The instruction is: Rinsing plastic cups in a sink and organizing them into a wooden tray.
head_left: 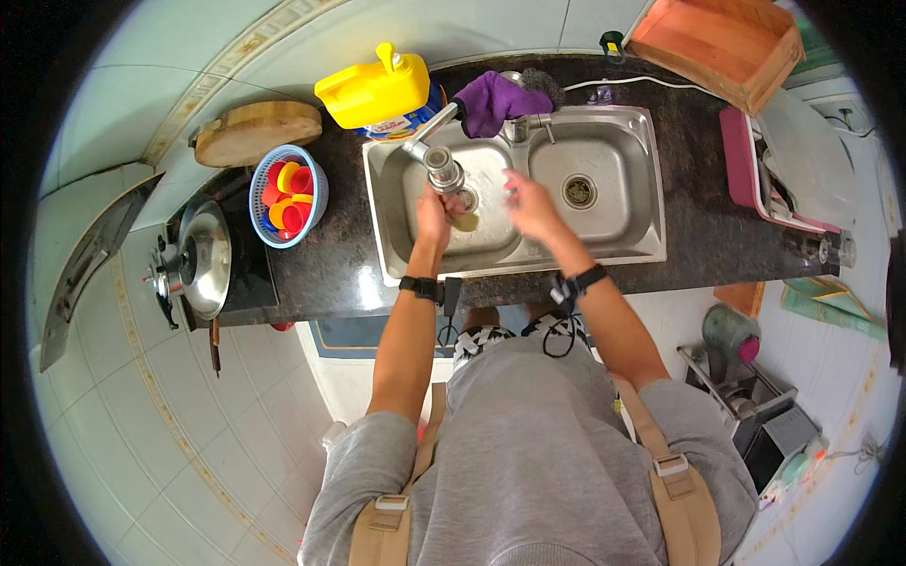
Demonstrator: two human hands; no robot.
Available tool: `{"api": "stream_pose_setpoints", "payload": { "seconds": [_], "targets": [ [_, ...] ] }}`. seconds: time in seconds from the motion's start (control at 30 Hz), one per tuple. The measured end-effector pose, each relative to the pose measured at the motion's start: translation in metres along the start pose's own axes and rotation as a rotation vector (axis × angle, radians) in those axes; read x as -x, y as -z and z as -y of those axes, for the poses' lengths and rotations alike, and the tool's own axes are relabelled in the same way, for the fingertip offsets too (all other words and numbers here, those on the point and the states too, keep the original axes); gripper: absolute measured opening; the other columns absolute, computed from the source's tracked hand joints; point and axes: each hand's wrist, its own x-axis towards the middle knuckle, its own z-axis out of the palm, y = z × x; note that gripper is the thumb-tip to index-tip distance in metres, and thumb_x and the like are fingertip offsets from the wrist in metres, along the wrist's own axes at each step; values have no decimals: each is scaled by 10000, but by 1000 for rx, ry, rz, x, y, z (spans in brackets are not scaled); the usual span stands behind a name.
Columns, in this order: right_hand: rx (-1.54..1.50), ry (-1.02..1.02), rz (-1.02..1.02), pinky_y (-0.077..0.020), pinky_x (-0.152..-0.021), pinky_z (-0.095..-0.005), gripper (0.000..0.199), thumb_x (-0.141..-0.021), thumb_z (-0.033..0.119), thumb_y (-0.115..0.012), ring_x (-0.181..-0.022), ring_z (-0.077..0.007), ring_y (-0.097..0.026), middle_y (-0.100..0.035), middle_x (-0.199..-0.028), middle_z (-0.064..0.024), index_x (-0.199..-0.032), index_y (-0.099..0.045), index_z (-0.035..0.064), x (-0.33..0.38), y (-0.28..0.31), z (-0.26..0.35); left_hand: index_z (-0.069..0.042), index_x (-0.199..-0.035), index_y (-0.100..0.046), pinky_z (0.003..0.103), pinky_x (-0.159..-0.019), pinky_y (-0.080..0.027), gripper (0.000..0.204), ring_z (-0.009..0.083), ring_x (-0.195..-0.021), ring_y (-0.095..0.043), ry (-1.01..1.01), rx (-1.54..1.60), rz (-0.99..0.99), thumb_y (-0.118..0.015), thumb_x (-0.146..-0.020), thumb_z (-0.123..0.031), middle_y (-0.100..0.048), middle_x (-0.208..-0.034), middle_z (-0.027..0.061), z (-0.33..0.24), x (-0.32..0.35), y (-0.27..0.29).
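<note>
Hanging beneath the faucet (442, 166), the left hand (433, 218) curls beside a yellowish piece (466, 223), grip unclear; right of it, the right hand (534, 209) looks half-open and empty over the sink (654, 198). Work seems unfinished.

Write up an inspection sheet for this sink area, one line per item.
Surface: dark counter with a steel double sink set in it.
Things at hand: faucet over the left bowl; something yellowish below it, unclear.
Clutter: blue basket of colored cups, yellow jug, purple cloth, wooden box.
Hands: left hand by the faucet head, grip unclear; right hand over the sink, nothing seen in it.
Cables: white cable along the counter's back.
Surroundings: tiled wall; metal pan at left.
</note>
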Motion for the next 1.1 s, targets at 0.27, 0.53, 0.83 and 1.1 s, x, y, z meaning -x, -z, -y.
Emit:
{"api": "stream_pose_setpoints", "payload": {
  "seconds": [0.27,0.53,0.83,1.1],
  "targets": [
    [327,571,-121,-472,-963,-477,781,-852,107,-682,-1173,-435,-540,-510,-1312,-268,-1520,-279,141,-25,-66,-3,-29,-1316,-502,384,-1054,-407,510,214,-1203,-535,25,31,-174,-269,-1082,-418,-560,-1312,90,-7,31,-67],
    [157,438,86,-430,-1028,-445,715,-910,132,-586,-1271,-414,-492,-480,-1385,-258,-1537,-241,127,-34,-108,13,56,-1487,-245,427,-1159,-293,917,330,-1366,-403,62,306,-49,-329,-962,-691,-447,-1445,204,-36,69,-38],
    [255,141,-288,-458,-981,-393,545,-932,178,-556,-1186,-372,-580,-586,-1288,-234,-1448,-410,78,-109,-118,-11,88,-1251,-491,427,-1104,-406,491,340,-1218,-532,298,-84,-585,-464,-1024,-346,-551,-1262,217,-7,96,44],
    [522,-270,86,-471,-963,-430,504,-928,298,-534,-1133,-342,-608,-626,-1235,-213,-1392,-495,105,-122,-92,-97,24,-1129,-567,415,-944,-525,347,311,-1032,-640,407,-190,-475,-458,-1021,-287,-634,-1131,181,-6,95,33]
  ]
}}
